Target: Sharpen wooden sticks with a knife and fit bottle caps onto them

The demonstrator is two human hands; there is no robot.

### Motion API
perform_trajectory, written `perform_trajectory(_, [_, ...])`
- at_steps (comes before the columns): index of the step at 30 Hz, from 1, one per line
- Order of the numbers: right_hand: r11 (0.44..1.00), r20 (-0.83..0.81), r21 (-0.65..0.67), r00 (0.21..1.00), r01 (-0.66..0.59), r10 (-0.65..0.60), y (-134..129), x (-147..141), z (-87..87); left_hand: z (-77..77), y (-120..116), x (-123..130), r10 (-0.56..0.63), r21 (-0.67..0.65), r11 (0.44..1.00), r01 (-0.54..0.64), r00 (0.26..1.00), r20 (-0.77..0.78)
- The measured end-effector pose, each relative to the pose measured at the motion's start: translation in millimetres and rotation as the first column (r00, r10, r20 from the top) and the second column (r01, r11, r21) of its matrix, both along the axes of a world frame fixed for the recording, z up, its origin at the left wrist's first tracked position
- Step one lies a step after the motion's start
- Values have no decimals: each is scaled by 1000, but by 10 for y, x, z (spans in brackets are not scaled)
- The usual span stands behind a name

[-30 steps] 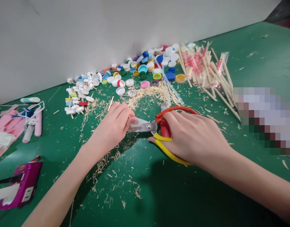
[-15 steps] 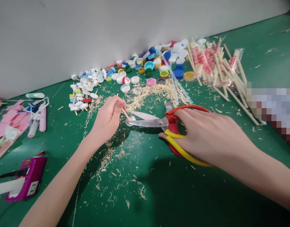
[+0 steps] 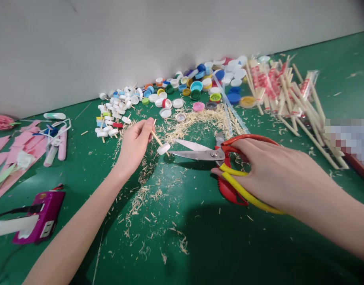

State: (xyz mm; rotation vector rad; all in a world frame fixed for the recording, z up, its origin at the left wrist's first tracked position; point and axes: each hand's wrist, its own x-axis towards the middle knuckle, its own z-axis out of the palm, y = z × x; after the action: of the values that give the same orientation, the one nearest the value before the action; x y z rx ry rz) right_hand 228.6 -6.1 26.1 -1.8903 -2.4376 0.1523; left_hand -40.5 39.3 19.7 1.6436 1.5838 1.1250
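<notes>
Between thumb and fingers, my left hand point(image 3: 136, 143) pinches a thin wooden stick point(image 3: 156, 137). A white bottle cap point(image 3: 163, 149) is threaded on the stick near its lower end, and a short tip pokes out past the cap. My right hand point(image 3: 268, 166) is wrapped round the red and yellow handles of a pair of scissors point(image 3: 196, 154). The blades are parted and point left, their tips close to the cap and the stick's end. Wood shavings point(image 3: 196, 120) lie scattered on the green table beneath and around both hands.
Caps on short sticks point(image 3: 112, 114) are piled at the back left. Loose coloured bottle caps point(image 3: 196, 86) lie along the wall. Chopsticks point(image 3: 284, 87), some in wrappers, spread at the right. Pink strips point(image 3: 24, 146) and a purple power box point(image 3: 42, 215) are at the left.
The capped stick and the scissor blades have drawn slightly apart, and the cap now shows fully. The whole view has shifted a little, with the table's things appearing farther right.
</notes>
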Motion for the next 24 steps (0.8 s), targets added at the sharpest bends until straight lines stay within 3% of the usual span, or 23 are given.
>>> perform_trajectory(4, [1000,31,-4,999,-13,13,-10,0,-16,-28,-8,27,-57,-37,998,54,996,-66])
perform_trajectory(8, [999,87,47,996,-22,18,-9,16,-32,-62,-50,89,-160,-153,977,150,986,-55])
perform_trajectory(11, [998,116,57,993,5,-11,12,29,-36,-40,-90,110,-235,-235,953,190,955,-181])
perform_trajectory(17, [996,105,83,993,46,-54,38,59,-50,101,-201,49,-390,-313,918,245,705,-593])
perform_trajectory(21, [993,105,114,993,38,-50,38,69,-79,72,-274,108,-317,-278,948,157,577,-753])
perform_trajectory(24, [994,91,77,993,74,-81,44,64,-63,12,-289,180,-249,-207,969,138,527,-813])
